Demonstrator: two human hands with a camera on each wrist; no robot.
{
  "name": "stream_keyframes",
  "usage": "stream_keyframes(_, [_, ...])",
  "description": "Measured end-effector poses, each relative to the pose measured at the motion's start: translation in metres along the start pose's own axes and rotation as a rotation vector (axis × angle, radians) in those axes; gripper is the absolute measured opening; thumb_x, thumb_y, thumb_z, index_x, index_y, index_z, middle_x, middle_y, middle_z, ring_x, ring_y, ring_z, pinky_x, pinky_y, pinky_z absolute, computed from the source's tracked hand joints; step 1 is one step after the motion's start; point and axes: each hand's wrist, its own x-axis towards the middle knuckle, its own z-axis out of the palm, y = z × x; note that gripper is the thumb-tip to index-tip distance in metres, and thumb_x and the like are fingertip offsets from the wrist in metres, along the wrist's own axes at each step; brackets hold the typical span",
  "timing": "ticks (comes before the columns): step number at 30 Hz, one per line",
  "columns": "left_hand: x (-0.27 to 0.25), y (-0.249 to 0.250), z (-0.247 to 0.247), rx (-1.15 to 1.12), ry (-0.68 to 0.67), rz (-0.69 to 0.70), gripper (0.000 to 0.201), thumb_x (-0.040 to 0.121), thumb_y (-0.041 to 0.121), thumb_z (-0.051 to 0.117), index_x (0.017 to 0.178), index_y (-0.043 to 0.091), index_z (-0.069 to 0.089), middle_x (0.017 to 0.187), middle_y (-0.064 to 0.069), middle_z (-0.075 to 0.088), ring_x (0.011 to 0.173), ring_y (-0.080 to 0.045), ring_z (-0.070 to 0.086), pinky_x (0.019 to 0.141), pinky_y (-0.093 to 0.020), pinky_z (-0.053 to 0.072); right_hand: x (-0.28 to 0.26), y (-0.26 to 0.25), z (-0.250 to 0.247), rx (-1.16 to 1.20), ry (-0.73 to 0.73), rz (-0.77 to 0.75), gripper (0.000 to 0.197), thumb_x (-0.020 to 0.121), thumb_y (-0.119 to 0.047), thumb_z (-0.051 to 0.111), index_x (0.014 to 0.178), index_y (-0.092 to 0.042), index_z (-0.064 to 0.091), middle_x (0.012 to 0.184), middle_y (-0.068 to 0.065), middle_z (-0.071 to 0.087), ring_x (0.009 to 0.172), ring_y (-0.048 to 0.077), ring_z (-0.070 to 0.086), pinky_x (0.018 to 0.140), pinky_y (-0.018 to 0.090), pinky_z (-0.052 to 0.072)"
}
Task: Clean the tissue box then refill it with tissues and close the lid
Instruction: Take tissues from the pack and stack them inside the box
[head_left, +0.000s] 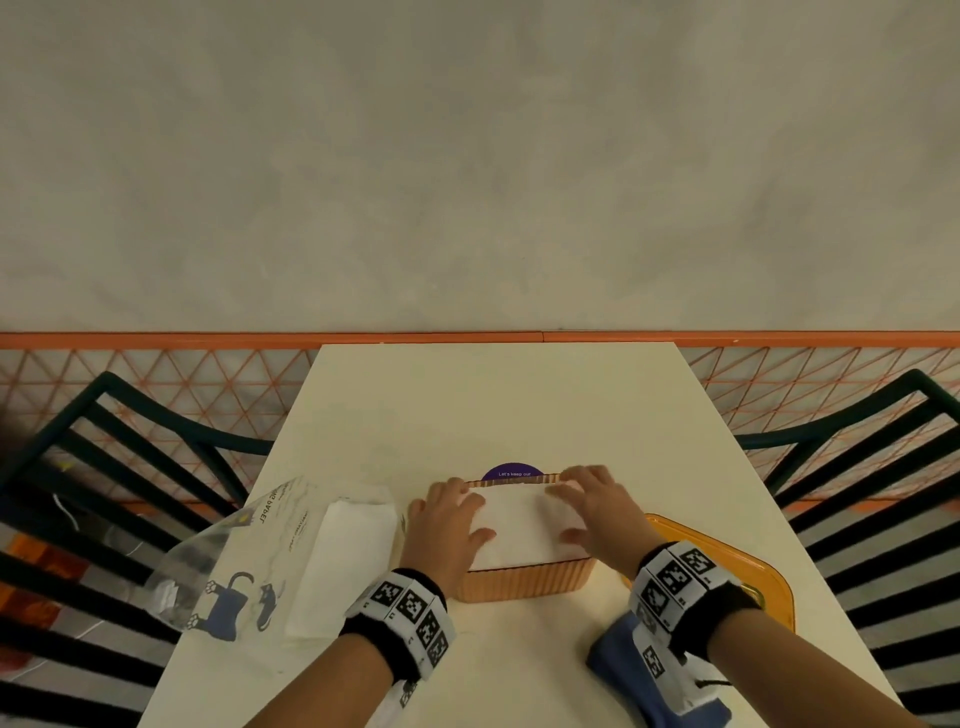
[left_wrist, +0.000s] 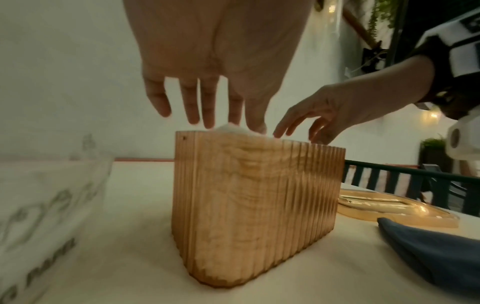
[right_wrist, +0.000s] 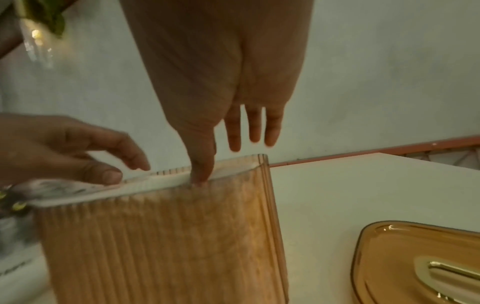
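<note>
the ribbed amber translucent plastic tissue box (head_left: 524, 579) stands lidless near the middle of the cream counter (head_left: 498, 405), a little toward the near edge. a white stack of tissues (head_left: 519, 530) fills it to the rim. the left hand (head_left: 449, 522) lies flat on the left part of the stack, fingers straight and spread, thumb resting on the paper. the right hand (head_left: 592, 506) lies flat on the right part, fingers straight and reaching to the box's far rim; in the right wrist view its thumb (right_wrist: 201, 164) dips down between the tissues and the box's near wall. neither hand grips anything; both press on the tissues.

the amber plastic lid (head_left: 727, 566) with its slot lies flat on the counter just right of the box, close to the right edge. a dark blue cloth (head_left: 623, 665) lies crumpled by the near right corner, partly under the right wrist. a second white tissue stack (head_left: 348, 561) lies left of the box, resting on a clear printed plastic wrapper (head_left: 234, 566) that hangs over the left edge. a purple round sticker (head_left: 513, 472) shows on the counter just beyond the box.
</note>
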Motion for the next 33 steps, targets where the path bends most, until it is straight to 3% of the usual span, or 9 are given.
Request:
stream_keyframes(2, [-0.001,-0.002,0.002,0.017,-0.004,-0.094,0.059,0.086,0.054,0.051,0.138,0.028,0.038,0.146,0.004,0.027,0.136,-0.018,0.023,0.110,-0.039,0.026,0.001,0.004,-0.005,-0.011,0.058,0.133,0.061,0.084,-0.042,0.062,0.138,-0.026,0.040,0.146,-0.002,0.031,0.135,0.023,0.024,0.108,0.038,0.033])
stream_keyframes(5, [0.001,0.004,0.006,0.061,-0.098,-0.075,0.069,0.083,0.055,0.056,0.142,0.032,0.029,0.153,0.003,0.016,0.141,-0.021,0.012,0.113,-0.048,0.019,0.005,0.008,-0.006,0.060,-0.023,0.289,0.058,0.082,-0.048,0.062,0.132,-0.024,0.047,0.147,0.002,0.029,0.138,0.027,0.018,0.108,0.044,0.031])
stream_keyframes(11, [0.012,0.006,0.008,0.103,-0.144,-0.088,0.084,0.074,0.054,0.067,0.142,0.033,0.024,0.147,0.006,0.020,0.138,-0.023,0.015,0.108,-0.051,0.020,0.019,0.007,-0.003,0.162,-0.198,0.378,0.063,0.078,-0.047,0.067,0.133,-0.024,0.048,0.152,0.002,0.022,0.142,0.029,0.009,0.112,0.051,0.023])
stream_keyframes(15, [0.016,0.005,0.007,0.128,-0.170,-0.130,0.089,0.069,0.057,0.070,0.141,0.028,0.027,0.148,0.005,0.018,0.139,-0.023,0.013,0.108,-0.052,0.019,0.026,0.004,-0.002,0.279,-0.163,0.384,0.063,0.074,-0.037,0.074,0.128,-0.021,0.046,0.143,0.002,0.033,0.135,0.026,0.024,0.108,0.050,0.032])
stream_keyframes(20, [0.023,0.005,0.003,0.138,-0.166,-0.104,0.093,0.063,0.057,0.075,0.137,0.024,0.030,0.149,0.003,0.015,0.139,-0.023,0.013,0.108,-0.050,0.022,0.023,0.005,-0.001,0.392,-0.116,0.362,0.059,0.071,-0.027,0.078,0.119,-0.020,0.044,0.136,0.003,0.039,0.127,0.025,0.031,0.105,0.046,0.036])
stream_keyframes(26, [0.020,0.003,0.002,0.177,-0.111,-0.008,0.089,0.068,0.057,0.071,0.140,0.030,0.026,0.153,0.004,0.011,0.142,-0.023,0.010,0.111,-0.050,0.019,0.022,0.010,-0.002,0.417,-0.151,0.325,0.091,0.070,-0.026,0.079,0.142,-0.032,0.024,0.145,0.003,0.030,0.136,0.028,0.022,0.109,0.056,0.029])
stream_keyframes(29, [0.012,0.001,0.005,0.197,-0.098,0.015,0.083,0.074,0.058,0.064,0.143,0.032,0.025,0.156,0.004,0.006,0.144,-0.023,0.007,0.112,-0.050,0.015,0.020,0.009,0.002,0.361,-0.153,0.293,0.088,0.073,-0.028,0.076,0.142,-0.039,0.023,0.147,0.001,0.027,0.138,0.027,0.018,0.108,0.056,0.029])
stream_keyframes(33, [0.007,-0.001,0.007,0.132,-0.091,0.021,0.072,0.075,0.059,0.062,0.136,0.030,0.038,0.156,0.006,0.008,0.144,-0.020,0.007,0.113,-0.047,0.014,0.018,0.006,0.005,0.315,-0.147,0.282,0.084,0.076,-0.028,0.073,0.142,-0.040,0.023,0.148,0.000,0.025,0.140,0.026,0.015,0.108,0.055,0.029])
